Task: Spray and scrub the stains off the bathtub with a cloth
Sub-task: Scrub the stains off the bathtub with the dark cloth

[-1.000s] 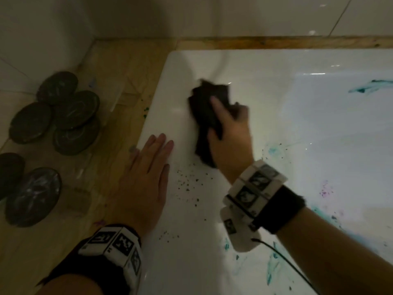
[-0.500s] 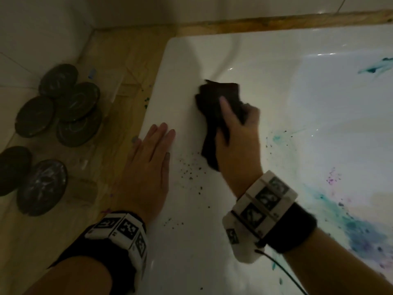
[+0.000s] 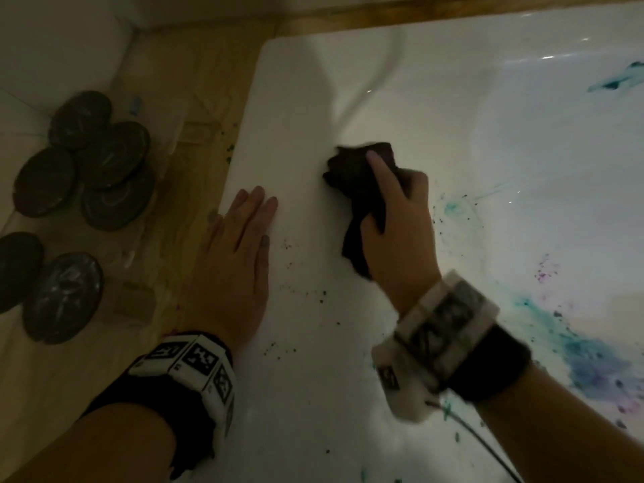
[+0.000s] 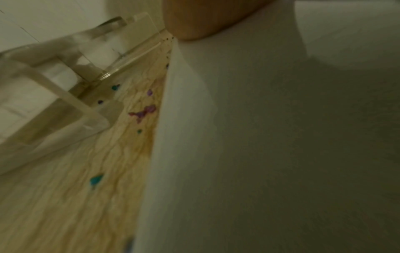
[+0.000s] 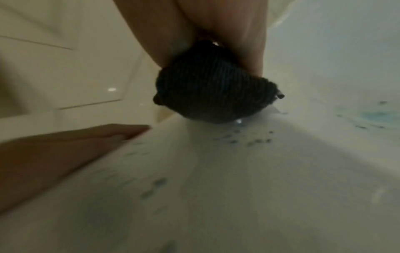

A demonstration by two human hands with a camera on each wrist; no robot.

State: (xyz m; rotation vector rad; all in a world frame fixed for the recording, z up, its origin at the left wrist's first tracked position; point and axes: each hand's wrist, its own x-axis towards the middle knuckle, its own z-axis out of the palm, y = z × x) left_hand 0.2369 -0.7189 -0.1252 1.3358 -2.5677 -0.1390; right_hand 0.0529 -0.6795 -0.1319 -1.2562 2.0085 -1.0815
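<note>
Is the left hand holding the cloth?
No, the left hand lies flat on the tub rim, while the right hand grips the dark cloth.

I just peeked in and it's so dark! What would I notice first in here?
First, the right hand gripping a dark cloth on the white tub. Next, the teal and purple stains at the tub's lower right, with dark specks between the hands. The left hand lies flat on the tub's edge, and dark round discs sit on the floor at the left.
</note>
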